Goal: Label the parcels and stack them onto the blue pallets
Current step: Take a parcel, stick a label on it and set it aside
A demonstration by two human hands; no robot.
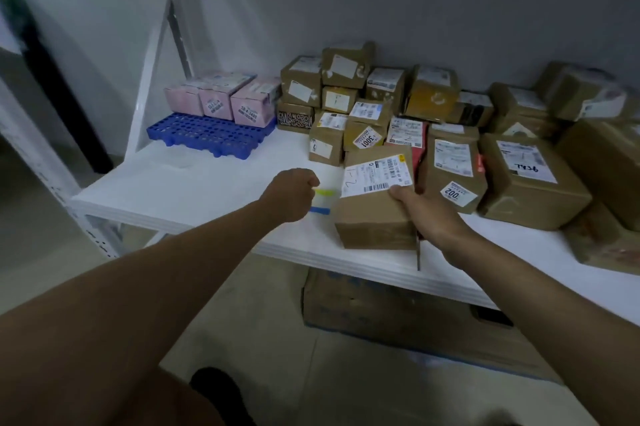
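From the head camera, we see our right hand (427, 214) gripping a brown parcel (375, 214) by its right side, thumb on the white shipping label (377, 174) that already covers its top and bears a handwritten mark. The parcel sits near the front edge of the white table (207, 179), just in front of the heap of brown parcels (433, 120) that fills the right half and runs back to the wall. Our left hand (294, 191) is curled closed just left of the parcel, with a yellow-green marker (325, 192) and a blue one (320, 210) showing at its fingers; whether it pinches them or only lies over them we cannot tell. We judge that the marking of this parcel is at or near its end, so carrying it over comes next. The blue pallet (207, 132) lies at the back left, with three pink boxes (225, 96) along its rear and its front rows bare. The next move calls for a firm hold, a lift clear of the table and a sweep left and back to that bare front strip. The stretch of table between parcel and pallet looks open to us, so the path is easy. We would watch the front edge right under the parcel, the white shelf upright (149, 79) just beside the pallet's left end, and the heap close on the right, which a careless elbow might topple.
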